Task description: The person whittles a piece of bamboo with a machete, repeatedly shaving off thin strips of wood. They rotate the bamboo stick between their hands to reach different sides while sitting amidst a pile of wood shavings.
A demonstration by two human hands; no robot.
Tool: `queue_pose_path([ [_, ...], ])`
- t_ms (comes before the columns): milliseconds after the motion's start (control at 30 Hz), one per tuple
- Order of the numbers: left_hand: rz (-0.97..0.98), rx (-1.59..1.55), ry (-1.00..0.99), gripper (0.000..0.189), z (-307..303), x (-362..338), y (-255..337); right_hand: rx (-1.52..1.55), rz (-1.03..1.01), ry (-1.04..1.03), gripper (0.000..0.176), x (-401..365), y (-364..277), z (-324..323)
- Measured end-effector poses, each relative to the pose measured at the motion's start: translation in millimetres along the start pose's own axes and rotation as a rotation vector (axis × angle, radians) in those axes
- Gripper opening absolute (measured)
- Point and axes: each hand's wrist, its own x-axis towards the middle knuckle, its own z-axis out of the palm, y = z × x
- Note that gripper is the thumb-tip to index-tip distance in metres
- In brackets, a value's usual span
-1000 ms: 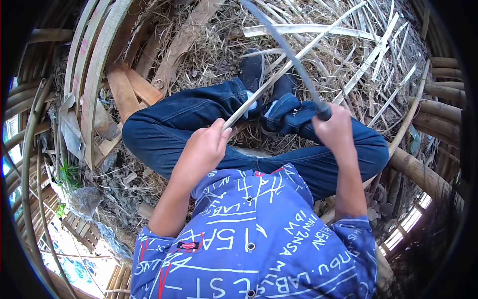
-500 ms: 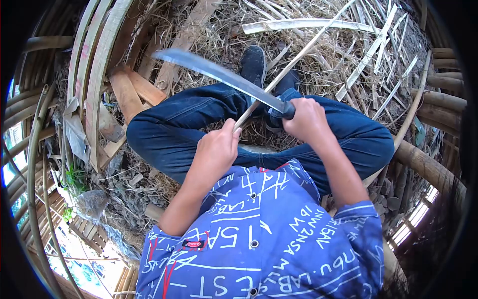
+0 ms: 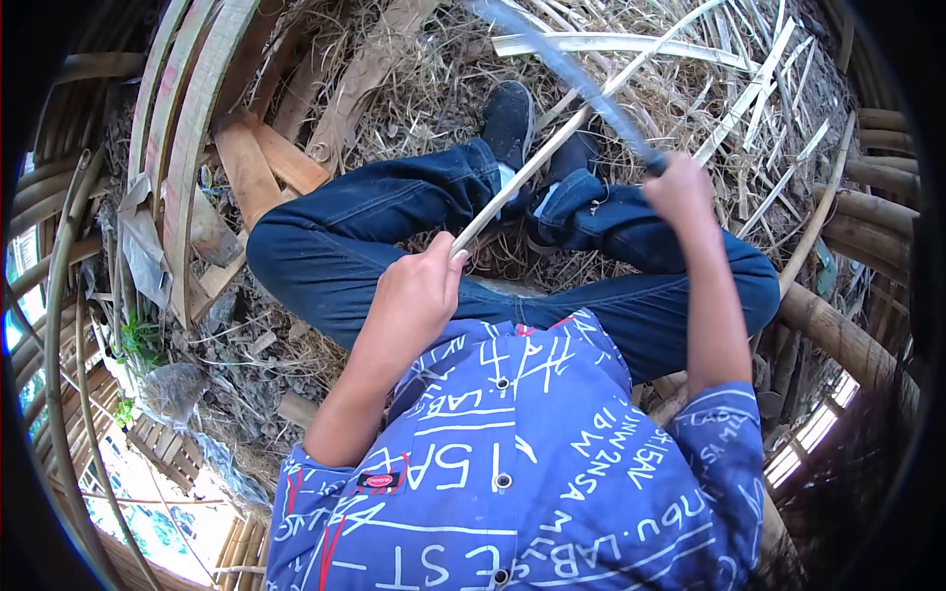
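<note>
My left hand (image 3: 419, 291) is closed round the near end of a long pale bamboo strip (image 3: 524, 175), just above my lap. The strip slants up and to the right, past my shoes. In my right hand (image 3: 680, 187) is the dark handle of a machete (image 3: 581, 84), gripped with the fingers wrapped round it. Its long blade, slightly blurred, points up and to the left and crosses over the strip beyond my feet. The tip reaches the top edge of the view.
My crossed legs in jeans (image 3: 335, 246) and dark shoes (image 3: 507, 123) lie under the work. Shavings and split strips (image 3: 631, 42) cover the ground ahead. Boards (image 3: 202, 128) lean at the left, a bamboo pole (image 3: 847, 340) lies at the right, and bamboo slats surround the place.
My right hand has moved up and to the right, taking the machete farther along the strip, and the blade now points more steeply upward. My left hand keeps its hold.
</note>
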Motion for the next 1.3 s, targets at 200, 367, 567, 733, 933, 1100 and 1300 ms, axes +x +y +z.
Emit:
queue_pose_path([
  [200,0.015,-0.038,-0.016,0.018,-1,4,5,-0.001,-0.029,0.121,0.021,13,23,-9],
  [367,-0.024,-0.008,-0.061,0.019,0,8,7,0.340,-0.140,-0.002,0.020,-56,-35,-19],
  [567,0.008,0.054,-0.024,0.019,5,12,15,0.279,-0.350,-0.234,0.018,-94,-76,-6],
  [733,-0.004,0.069,0.008,0.019,11,9,15,0.177,-0.387,-0.202,0.019,-85,-74,16],
  [933,-0.023,-0.076,-0.042,0.022,12,10,12,0.179,-0.383,-0.079,0.015,-59,-60,24],
  [1100,-0.038,-0.086,-0.025,0.022,2,13,15,0.168,-0.402,-0.027,0.015,-50,-63,25],
  [1300,-0.024,-0.082,-0.055,0.021,3,14,12,0.144,-0.410,0.001,0.015,-44,-59,33],
])
